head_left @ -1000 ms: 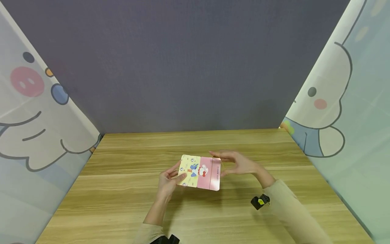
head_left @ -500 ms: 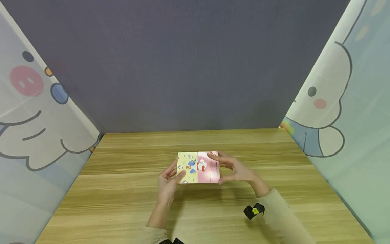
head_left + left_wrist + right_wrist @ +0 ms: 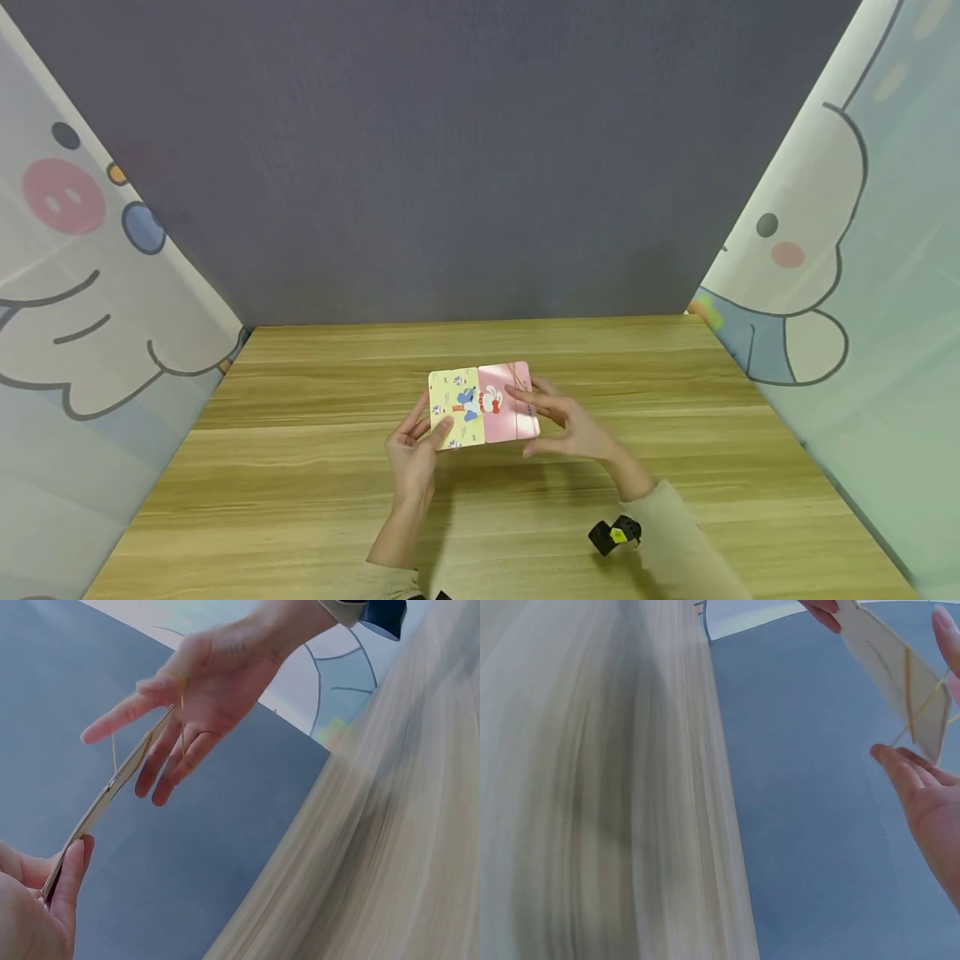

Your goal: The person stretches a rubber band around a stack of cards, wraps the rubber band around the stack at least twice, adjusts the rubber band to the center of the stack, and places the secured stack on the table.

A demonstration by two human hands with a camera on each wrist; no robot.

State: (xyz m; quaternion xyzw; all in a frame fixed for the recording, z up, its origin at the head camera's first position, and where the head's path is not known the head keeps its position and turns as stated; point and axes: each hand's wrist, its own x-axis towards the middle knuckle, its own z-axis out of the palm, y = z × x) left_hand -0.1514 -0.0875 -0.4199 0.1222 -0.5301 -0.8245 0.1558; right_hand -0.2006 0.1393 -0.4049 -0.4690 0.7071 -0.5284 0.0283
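A small, thin notebook, yellow on the left half and pink on the right with cartoon animals, is held above the table. My left hand pinches its yellow end, thumb on top and fingers beneath. My right hand is at the pink end with thumb and fingers spread apart. A thin yellow rubber band goes round that end. In the left wrist view, strands of the band stretch out to the right hand's extended fingers. The notebook shows edge-on there.
The wooden table lies below both hands. A dark grey panel stands at its back, and cartoon-printed sheets hang at the sides. A black wrist camera is attached by the right sleeve.
The notebook has shifted slightly left and away from me, its pink end swinging upward in the view. The right hand has moved left, its fingers now over the pink end.
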